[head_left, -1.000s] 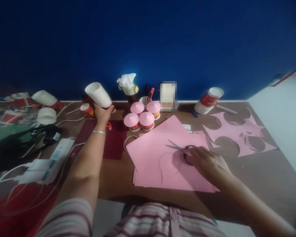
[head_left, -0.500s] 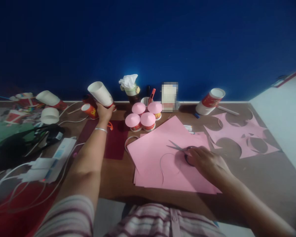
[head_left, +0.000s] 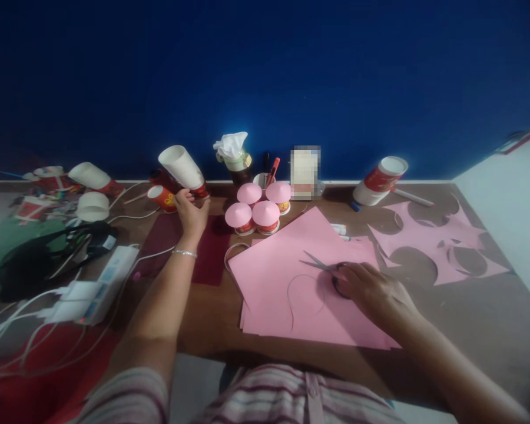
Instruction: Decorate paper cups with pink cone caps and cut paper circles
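My left hand (head_left: 192,217) is by the base of a tall stack of white and red paper cups (head_left: 183,168), which leans to the left. Its thumb and fingers are apart, with nothing visible between them. Just left of the fingers lies a small orange paper cup (head_left: 161,198). My right hand (head_left: 373,288) grips the dark handles of a pair of scissors (head_left: 320,263), blades parted and pointing left. Under the scissors are sheets of pink paper (head_left: 269,294) bearing a drawn curve. Several small red cups with pink cone tops (head_left: 265,213) stand together behind the paper.
Dark red paper (head_left: 209,253) lies beneath my left forearm. Pink offcuts (head_left: 424,235) with round holes and another cup stack (head_left: 382,179) are on the right. A white power strip (head_left: 110,288) with cables sits left. A blue wall (head_left: 265,76) rises behind.
My left hand has let go of the tall cup stack and drawn slightly down and right, its fingers now parted. My right hand still holds the scissors in nearly the same place.
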A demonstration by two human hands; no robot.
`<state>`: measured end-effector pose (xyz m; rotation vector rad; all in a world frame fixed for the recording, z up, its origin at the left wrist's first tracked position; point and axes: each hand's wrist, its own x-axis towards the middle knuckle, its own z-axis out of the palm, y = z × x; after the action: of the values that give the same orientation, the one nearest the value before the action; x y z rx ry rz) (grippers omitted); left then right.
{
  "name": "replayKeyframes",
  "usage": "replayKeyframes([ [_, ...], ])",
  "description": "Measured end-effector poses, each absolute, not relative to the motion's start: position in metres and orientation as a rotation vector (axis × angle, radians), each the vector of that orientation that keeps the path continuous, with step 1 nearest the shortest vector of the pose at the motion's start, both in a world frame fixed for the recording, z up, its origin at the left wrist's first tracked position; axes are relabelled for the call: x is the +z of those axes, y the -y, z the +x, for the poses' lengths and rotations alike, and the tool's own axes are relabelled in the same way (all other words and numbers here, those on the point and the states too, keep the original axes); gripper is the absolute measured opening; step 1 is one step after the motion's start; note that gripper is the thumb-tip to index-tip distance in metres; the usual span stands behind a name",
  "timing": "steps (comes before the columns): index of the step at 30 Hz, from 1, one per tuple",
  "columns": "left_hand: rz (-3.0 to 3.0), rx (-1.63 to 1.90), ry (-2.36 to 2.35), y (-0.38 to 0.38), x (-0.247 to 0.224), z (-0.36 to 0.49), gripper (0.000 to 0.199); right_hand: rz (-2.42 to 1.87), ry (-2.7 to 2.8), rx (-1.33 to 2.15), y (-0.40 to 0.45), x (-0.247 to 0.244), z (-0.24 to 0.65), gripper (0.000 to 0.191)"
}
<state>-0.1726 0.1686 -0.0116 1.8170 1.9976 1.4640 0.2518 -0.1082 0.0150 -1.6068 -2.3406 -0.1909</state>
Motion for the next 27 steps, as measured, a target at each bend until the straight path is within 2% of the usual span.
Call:
replayKeyframes([
  [4,1.866,1.424,-1.941,-0.175,-0.011,-0.167,0.044,-1.631,2.36,-0.235,0.108,0.013,0.252,0.023],
  [8,1.663,1.549,-2.14,-0.192,-0.008,-0.163,0.061,-1.601,2.355,-0.276,0.109,0.015,0.251,0.023],
  [10,1.608,1.573,-2.146,-0.196,-0.008,-0.161,0.061,-1.602,2.355,-0.266,0.109,0.016,0.251,0.022],
  [17,1.751,1.406,-1.786,-0.194,0.0,-0.14,0.031,-1.601,2.365,-0.222,0.109,0.014,0.253,0.019],
  [21,1.705,1.26,-1.366,-0.204,0.018,-0.118,0.044,-1.578,2.368,-0.245,0.105,0.012,0.253,0.018],
  [27,1.84,1.083,-1.264,-0.215,0.043,-0.086,0.054,-1.592,2.398,-0.216,0.103,0.012,0.254,0.02],
])
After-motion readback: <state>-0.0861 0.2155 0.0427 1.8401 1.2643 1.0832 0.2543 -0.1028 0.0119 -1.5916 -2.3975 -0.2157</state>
